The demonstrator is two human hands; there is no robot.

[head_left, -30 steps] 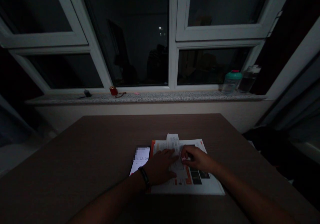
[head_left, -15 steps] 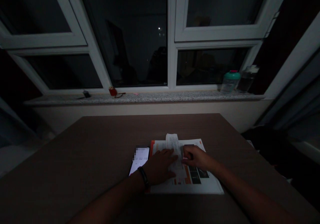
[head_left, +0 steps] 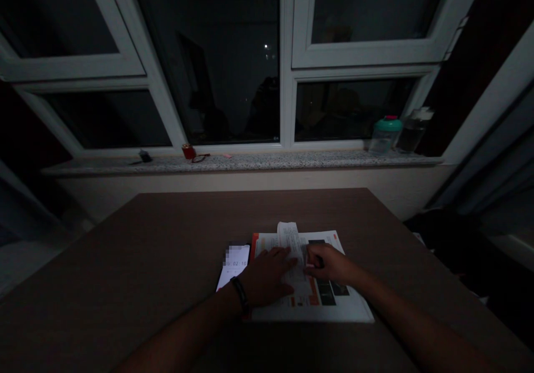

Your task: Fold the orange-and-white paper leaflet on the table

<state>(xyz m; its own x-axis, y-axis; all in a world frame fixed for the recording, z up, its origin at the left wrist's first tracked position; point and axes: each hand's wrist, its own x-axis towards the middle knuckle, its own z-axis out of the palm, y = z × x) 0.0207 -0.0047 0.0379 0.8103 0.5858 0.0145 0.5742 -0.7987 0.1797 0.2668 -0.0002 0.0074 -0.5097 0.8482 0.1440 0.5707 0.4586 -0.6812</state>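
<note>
On the booklet (head_left: 346,308), the open left hand (head_left: 269,278) partly hides a paper (head_left: 288,232); the right hand (head_left: 332,264) pinches an indistinct object (head_left: 309,265).

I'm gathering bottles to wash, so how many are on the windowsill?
2: a teal-lidded bottle near the right end of the windowsill, and a pale-capped bottle just right of it.

Dim light leaves the brown table (head_left: 175,223) across the lower frame dark. Behind it, a speckled stone sill (head_left: 258,162) runs beneath white-framed windows (head_left: 221,61); bluish curtains (head_left: 492,178) hang at far right.
</note>
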